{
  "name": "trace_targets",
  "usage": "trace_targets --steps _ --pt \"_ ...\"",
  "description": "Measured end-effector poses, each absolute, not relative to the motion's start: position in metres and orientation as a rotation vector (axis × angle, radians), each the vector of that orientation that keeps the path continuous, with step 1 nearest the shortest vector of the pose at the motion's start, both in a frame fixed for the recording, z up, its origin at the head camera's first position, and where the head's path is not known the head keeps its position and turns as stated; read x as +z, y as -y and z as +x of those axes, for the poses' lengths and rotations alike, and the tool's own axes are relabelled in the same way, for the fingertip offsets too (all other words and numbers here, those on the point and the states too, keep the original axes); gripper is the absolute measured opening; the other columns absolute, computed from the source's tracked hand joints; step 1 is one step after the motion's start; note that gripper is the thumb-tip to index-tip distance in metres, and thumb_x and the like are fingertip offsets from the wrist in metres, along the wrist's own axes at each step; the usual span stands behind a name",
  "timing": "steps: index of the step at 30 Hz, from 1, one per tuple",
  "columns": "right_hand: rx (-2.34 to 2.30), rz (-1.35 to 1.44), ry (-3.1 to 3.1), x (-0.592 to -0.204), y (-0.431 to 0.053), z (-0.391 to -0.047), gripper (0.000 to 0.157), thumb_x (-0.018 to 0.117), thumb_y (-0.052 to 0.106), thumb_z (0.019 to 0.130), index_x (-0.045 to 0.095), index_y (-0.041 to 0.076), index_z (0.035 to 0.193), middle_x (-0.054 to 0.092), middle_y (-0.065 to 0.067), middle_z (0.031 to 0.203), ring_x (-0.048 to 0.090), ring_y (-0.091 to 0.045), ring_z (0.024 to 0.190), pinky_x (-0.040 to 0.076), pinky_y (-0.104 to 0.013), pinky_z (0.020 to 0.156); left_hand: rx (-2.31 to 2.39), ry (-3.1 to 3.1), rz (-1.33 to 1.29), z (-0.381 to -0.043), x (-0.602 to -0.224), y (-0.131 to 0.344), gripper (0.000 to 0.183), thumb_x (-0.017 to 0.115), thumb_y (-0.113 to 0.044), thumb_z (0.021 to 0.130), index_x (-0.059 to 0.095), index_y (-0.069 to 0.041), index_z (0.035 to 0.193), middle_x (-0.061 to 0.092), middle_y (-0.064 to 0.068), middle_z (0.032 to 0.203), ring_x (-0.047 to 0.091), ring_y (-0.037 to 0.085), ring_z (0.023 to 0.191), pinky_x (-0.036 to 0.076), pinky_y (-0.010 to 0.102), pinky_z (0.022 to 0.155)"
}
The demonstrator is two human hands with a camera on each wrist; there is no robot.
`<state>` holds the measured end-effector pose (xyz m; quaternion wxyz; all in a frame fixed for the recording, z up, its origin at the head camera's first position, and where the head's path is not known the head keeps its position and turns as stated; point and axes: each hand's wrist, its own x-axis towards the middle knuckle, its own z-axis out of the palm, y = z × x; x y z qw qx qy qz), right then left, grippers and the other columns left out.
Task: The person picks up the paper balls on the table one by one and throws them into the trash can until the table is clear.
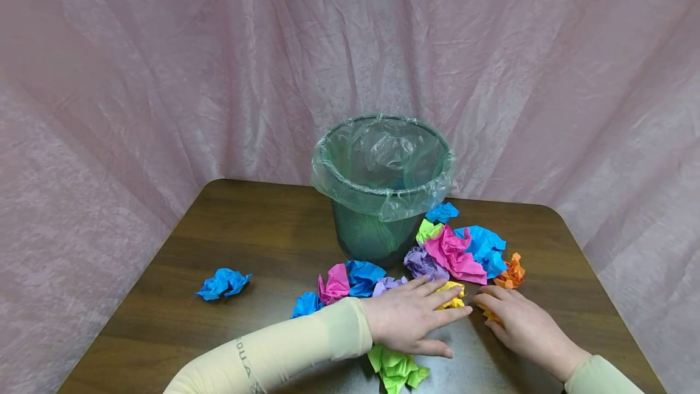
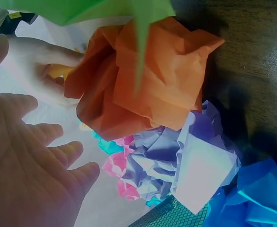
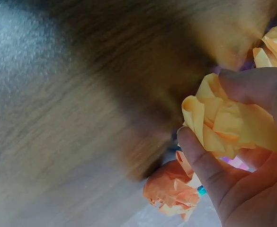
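My left hand (image 1: 412,318) spreads its straight fingers just above several crumpled paper balls. Near its fingertips lies a yellow paper ball (image 1: 452,294), and a lime green one (image 1: 398,369) lies below the wrist. An orange paper ball (image 2: 143,78) and a purple one (image 2: 185,156) show beside the palm in the left wrist view; in the head view the hand hides that orange ball. To the right, my right hand (image 1: 525,327) holds a yellow-orange paper ball (image 3: 228,118) between thumb and fingers, low over the table.
A dark mesh bin (image 1: 377,233) with a clear plastic liner (image 1: 350,178) stands at the table's back middle. Pink (image 1: 456,254), blue (image 1: 483,248) and orange (image 1: 511,272) paper balls lie right of it. One blue ball (image 1: 223,284) sits apart on the left. A pink curtain (image 1: 262,65) hangs behind.
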<state>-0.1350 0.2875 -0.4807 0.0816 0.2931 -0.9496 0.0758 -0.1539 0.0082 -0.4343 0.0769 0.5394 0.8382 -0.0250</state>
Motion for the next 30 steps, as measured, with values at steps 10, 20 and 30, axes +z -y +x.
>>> trace_targets --steps 10,20,30 --pt "0.262 0.943 2.69 -0.466 -0.287 -0.137 0.046 0.087 -0.003 0.069 0.071 0.018 0.107 0.066 0.005 0.108 0.067 -0.019 0.099 0.057 -0.043 0.083 -0.032 -2.533 1.612 -0.158 -0.428 -0.004 0.077 0.028 -0.073 0.1 0.01 -0.037 0.165 0.01 -0.004 0.171 0.009 0.021 0.157 0.012 0.04 0.124" --pt "0.281 0.908 2.699 -0.446 -0.288 -0.141 0.05 0.089 -0.002 0.072 0.07 0.015 0.114 0.07 -0.005 0.116 0.069 -0.027 0.105 0.058 -0.048 0.085 0.031 -2.549 1.614 -0.163 -0.415 0.003 0.079 0.032 -0.072 0.1 0.01 -0.034 0.166 0.008 -0.001 0.172 0.011 0.025 0.156 0.013 0.041 0.124" --pt "0.31 0.869 2.68 -0.418 -0.291 -0.144 0.05 0.086 -0.002 0.076 0.07 0.007 0.123 0.068 -0.011 0.126 0.065 -0.038 0.115 0.054 -0.054 0.091 0.038 -2.572 1.669 -0.162 -0.403 0.006 0.08 0.032 -0.072 0.1 0.006 -0.034 0.166 0.006 -0.002 0.172 0.01 0.024 0.156 0.009 0.038 0.125"
